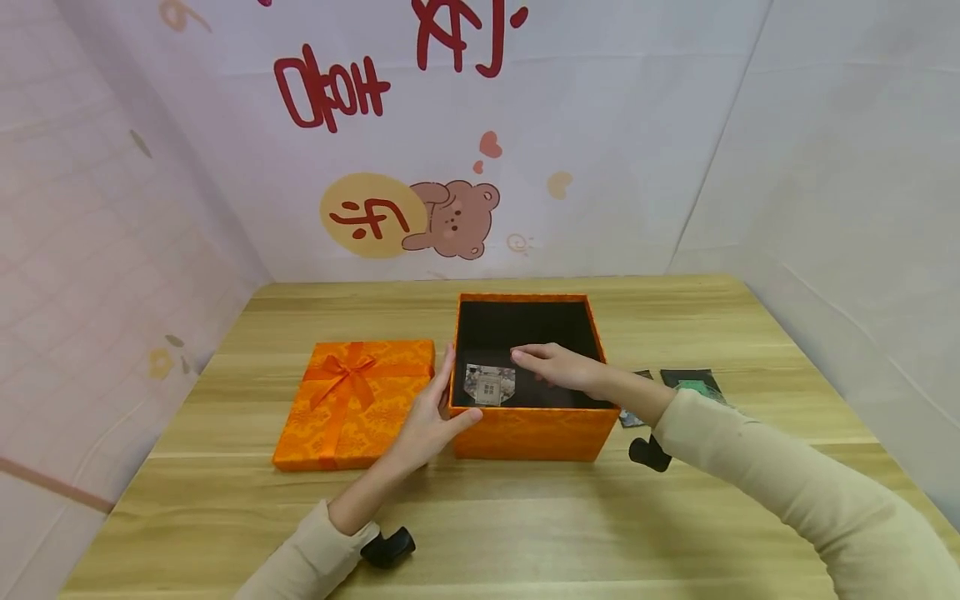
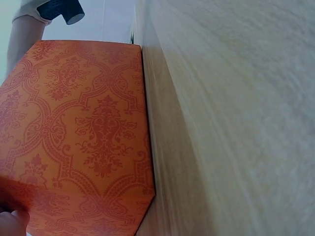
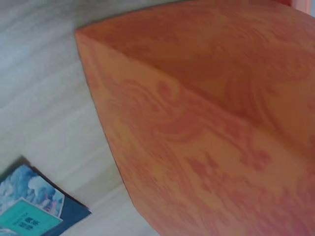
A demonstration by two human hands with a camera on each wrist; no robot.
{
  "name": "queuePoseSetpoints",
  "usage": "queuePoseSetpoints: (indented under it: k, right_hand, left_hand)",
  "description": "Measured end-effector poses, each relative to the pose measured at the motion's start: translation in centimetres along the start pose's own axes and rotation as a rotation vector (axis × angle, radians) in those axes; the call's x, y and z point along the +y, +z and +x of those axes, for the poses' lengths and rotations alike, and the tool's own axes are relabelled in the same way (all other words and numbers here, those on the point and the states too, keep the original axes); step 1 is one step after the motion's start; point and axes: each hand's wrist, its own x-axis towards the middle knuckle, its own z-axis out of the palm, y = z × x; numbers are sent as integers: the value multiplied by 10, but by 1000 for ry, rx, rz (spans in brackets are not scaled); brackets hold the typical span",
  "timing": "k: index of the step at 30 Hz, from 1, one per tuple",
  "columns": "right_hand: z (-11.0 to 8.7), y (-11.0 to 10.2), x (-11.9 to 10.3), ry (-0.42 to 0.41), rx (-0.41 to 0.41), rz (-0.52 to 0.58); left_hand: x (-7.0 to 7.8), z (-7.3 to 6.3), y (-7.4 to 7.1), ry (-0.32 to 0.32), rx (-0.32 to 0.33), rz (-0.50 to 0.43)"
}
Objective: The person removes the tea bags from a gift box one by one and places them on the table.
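Touching box [image 1: 536,437] with spread left hand [image 1: 432,418]; cannot tell grip of right hand [image 1: 561,367] above; could crumple packet [image 1: 489,385] inside, pressing.

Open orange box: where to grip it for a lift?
Likely the left and right walls of the box, one palm each, coming in from the sides: it stands upright, walls flat and opposite, top open. Watch the packets to its right.

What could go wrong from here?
The right sleeve overlaps the two small packets in the head view and might drag them.
The left forearm overlaps the gift-box lid there and could nudge it.
The right hand, at the opening of the orange gift box, might shift the printed packet inside.
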Motion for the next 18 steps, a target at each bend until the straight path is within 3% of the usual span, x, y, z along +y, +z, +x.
queuePoseSetpoints:
  k: [7,18]
  right_hand:
    - [2,7,-1,23,-24,-48]
    - [7,10,-3,48,-74,-131]
  left_hand:
    - [27,-4,2,-25,-17,-18]
    - [28,-4,2,-57,-21,-34]
